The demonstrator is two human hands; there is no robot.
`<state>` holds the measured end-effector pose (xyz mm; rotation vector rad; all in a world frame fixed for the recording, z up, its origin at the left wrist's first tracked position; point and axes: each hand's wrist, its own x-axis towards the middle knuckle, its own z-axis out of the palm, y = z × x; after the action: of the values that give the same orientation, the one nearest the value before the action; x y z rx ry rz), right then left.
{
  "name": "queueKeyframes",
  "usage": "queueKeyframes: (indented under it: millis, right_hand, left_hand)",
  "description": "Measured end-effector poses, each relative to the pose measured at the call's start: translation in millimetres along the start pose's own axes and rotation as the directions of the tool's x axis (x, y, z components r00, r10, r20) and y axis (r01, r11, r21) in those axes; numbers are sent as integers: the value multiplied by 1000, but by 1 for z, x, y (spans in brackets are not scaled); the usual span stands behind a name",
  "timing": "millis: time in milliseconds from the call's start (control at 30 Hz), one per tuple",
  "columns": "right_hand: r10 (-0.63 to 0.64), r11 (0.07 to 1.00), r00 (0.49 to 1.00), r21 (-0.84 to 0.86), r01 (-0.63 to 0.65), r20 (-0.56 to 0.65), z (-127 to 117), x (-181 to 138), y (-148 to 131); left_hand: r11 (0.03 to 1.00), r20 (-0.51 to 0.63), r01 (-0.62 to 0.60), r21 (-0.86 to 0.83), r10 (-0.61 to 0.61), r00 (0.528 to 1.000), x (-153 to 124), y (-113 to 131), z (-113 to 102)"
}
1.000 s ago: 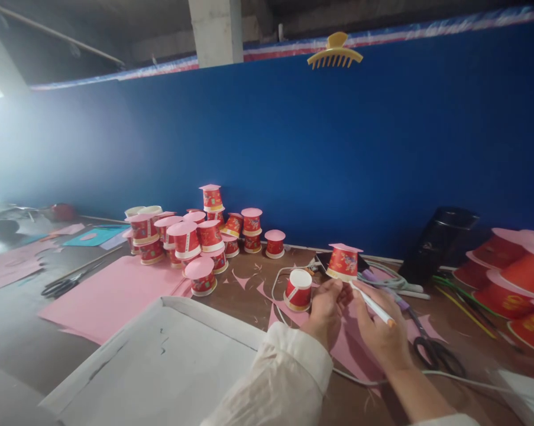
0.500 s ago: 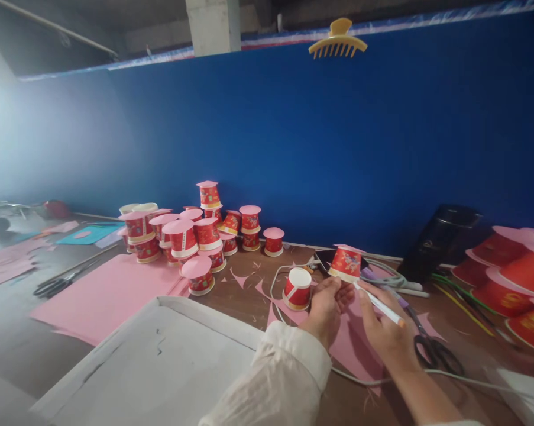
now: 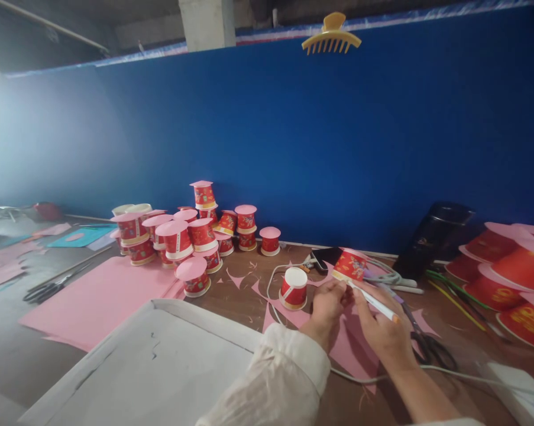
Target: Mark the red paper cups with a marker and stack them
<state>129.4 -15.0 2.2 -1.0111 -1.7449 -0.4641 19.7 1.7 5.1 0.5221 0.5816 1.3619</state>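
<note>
A red printed paper cup [image 3: 350, 265], upside down with a pink paper disc on its narrow end, is tilted in front of me. The fingertips of my left hand [image 3: 327, 309] are closed at its yellow-edged lower rim. My right hand [image 3: 384, 328] grips a white pen [image 3: 375, 302] with an orange end. The pen's tip meets my left fingertips below the cup; the exact contact is hidden. Left of my hands stands another red cup [image 3: 294, 290], upside down without a disc. Pink paper scraps [image 3: 353, 343] lie beneath my hands.
Stacked red cups with pink discs [image 3: 174, 236] stand at the left, behind pink sheets [image 3: 98, 302] and a white box lid [image 3: 160, 361]. Black-handled scissors [image 3: 433, 350], a white cable [image 3: 359, 378], a black bottle [image 3: 433, 239] and larger red cups [image 3: 533, 266] are at the right.
The cup has tilted and dropped slightly in my grasp. My left fingers have drawn in at the rim, and the pen tip has moved closer to them. The whole view has shifted slightly.
</note>
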Motion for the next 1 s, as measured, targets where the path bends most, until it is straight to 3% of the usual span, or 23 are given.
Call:
queueKeyframes:
  millis: [300,500,700,1000]
  right_hand:
    - [5,1000,1000,-10,-5,-4,4,-2,-4]
    - [108,994,988,0,-108,-107,-4,4,-10]
    - [181,983,980,34,-179,-80,-5,3,-9]
    - [163,986,984,28,-162,-68,-7,6,-8]
  left_hand:
    - [998,-25,-10,60,11,1000,2,1,0]
    - [987,-70,60,-148,-71,995,8,-1,-4]
    - [957,-63,111,-269,-133,989,4,8,-2]
    - [973,-56,112,-204,-126,990,4,9,-2]
